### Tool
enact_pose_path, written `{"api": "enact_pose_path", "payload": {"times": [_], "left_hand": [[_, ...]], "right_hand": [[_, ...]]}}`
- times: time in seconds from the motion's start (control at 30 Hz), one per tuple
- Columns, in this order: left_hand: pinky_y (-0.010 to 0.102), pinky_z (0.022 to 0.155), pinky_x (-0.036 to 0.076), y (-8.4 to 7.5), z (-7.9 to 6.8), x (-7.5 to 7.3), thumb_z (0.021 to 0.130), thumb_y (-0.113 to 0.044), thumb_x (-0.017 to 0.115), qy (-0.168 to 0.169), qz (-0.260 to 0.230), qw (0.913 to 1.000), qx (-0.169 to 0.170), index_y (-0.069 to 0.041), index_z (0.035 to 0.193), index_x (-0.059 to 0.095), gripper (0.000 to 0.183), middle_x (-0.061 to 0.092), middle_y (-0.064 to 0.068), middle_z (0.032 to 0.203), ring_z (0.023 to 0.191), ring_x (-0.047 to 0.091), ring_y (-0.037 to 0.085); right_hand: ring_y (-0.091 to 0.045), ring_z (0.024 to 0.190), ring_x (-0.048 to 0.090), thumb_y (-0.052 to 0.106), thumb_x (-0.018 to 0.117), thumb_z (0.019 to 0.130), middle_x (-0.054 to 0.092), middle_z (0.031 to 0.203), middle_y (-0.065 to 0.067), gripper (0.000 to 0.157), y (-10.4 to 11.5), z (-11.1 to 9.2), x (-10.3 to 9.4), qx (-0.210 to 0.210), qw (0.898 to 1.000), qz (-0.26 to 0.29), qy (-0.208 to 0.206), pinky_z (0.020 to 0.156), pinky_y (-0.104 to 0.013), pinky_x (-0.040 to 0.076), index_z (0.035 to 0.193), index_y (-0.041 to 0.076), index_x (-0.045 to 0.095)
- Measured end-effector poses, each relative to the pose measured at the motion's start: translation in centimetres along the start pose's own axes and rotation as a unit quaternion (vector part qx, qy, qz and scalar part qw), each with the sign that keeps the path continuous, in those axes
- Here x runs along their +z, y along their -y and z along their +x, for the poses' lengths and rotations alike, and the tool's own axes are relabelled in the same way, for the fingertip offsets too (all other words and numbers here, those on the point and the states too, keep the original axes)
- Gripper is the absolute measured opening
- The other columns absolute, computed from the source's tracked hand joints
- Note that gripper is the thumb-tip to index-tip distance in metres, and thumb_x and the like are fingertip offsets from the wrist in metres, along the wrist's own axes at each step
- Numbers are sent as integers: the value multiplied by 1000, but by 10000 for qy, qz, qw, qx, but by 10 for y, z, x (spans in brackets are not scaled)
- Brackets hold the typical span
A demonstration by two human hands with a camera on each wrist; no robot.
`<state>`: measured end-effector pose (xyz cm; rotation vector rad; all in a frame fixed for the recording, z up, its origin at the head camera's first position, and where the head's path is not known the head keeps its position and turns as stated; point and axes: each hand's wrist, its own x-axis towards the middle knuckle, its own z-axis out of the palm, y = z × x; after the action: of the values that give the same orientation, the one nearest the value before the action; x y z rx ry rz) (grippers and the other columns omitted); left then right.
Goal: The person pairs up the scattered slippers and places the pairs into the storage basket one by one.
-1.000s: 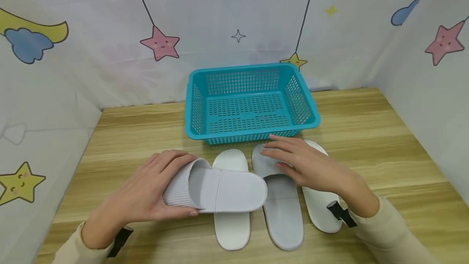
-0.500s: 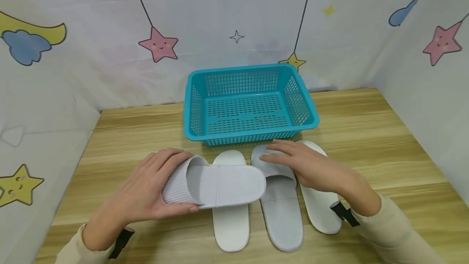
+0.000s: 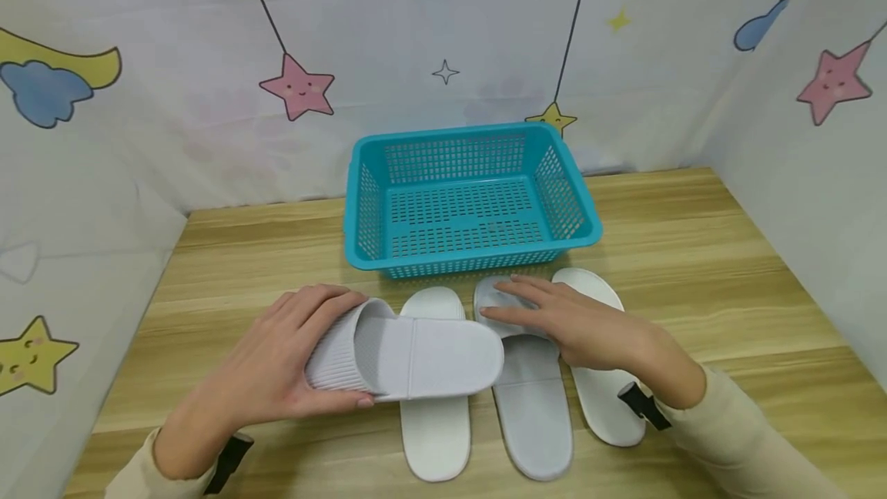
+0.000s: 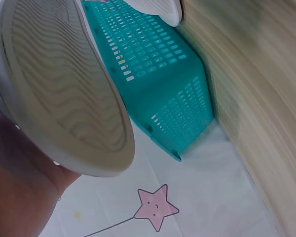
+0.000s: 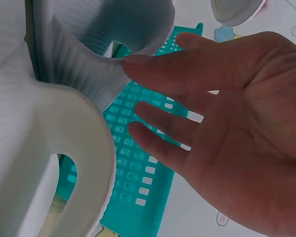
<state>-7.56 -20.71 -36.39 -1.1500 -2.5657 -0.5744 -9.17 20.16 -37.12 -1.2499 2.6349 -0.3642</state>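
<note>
My left hand (image 3: 277, 364) grips a pale lilac-grey slide slipper (image 3: 450, 356) by its ribbed strap, thumb along the lower edge. The slipper lies crosswise over a white slipper (image 3: 436, 445), toe end inside the hand; its wavy-patterned sole (image 4: 69, 89) faces the left wrist camera. My right hand (image 3: 589, 322) hovers palm-down with fingers extended at the strap of a grey slipper (image 3: 533, 414). In the right wrist view its thumb tip overlaps the strap edge. A second white slipper (image 3: 610, 406) lies to the right, partly under the right hand.
A turquoise perforated basket (image 3: 471, 260) stands behind the slippers with nothing in it. The wood-grain table (image 3: 728, 291) is bordered by white cloth walls (image 3: 388, 37) printed with stars.
My right hand shifts slightly left and toward me over the grey slipper. The lilac-grey slipper stays in my left hand, tilting only slightly.
</note>
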Motion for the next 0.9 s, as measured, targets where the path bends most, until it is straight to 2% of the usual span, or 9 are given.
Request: {"api": "enact_pose_path", "payload": {"times": [0.17,0.3,0.43,0.67,0.9], "left_hand": [[45,95,49,2,-1,-1,73,-83,78,34,36,10000,-2,-17,148,57,102,60,-2,139,118,59,17],[46,94,50,2,-3,-1,72,-83,79,103,42,9999,-32,-18,148,57,102,59,-2,140,118,58,16],[45,94,51,2,-3,1,72,-82,80,180,4,9998,-54,-18,148,57,102,59,-3,141,119,58,15],[45,95,50,3,-4,2,72,-82,81,203,-68,9997,-83,-18,149,57,102,58,-4,142,119,57,14],[46,95,51,4,-4,3,73,-82,79,229,-71,9997,-24,-18,147,58,100,58,-4,142,122,57,15]], "right_hand": [[-44,151,41,-33,70,65,42,165,-18,113,1,2,-2,20,9999,6,153,105,-73,45,159,26,50],[-43,153,39,-33,69,68,39,167,-16,113,3,2,-2,139,9988,132,448,107,-75,42,160,28,48],[-41,153,39,-31,72,68,38,168,-15,113,5,1,-3,189,9980,117,584,109,-72,43,161,29,47],[-41,148,44,-29,79,65,36,170,-15,118,6,4,7,142,9989,-273,363,102,-64,51,162,29,45],[-37,137,51,-19,78,81,39,170,-9,98,7,9,16,52,9973,-737,34,94,-58,55,162,26,46]]}}
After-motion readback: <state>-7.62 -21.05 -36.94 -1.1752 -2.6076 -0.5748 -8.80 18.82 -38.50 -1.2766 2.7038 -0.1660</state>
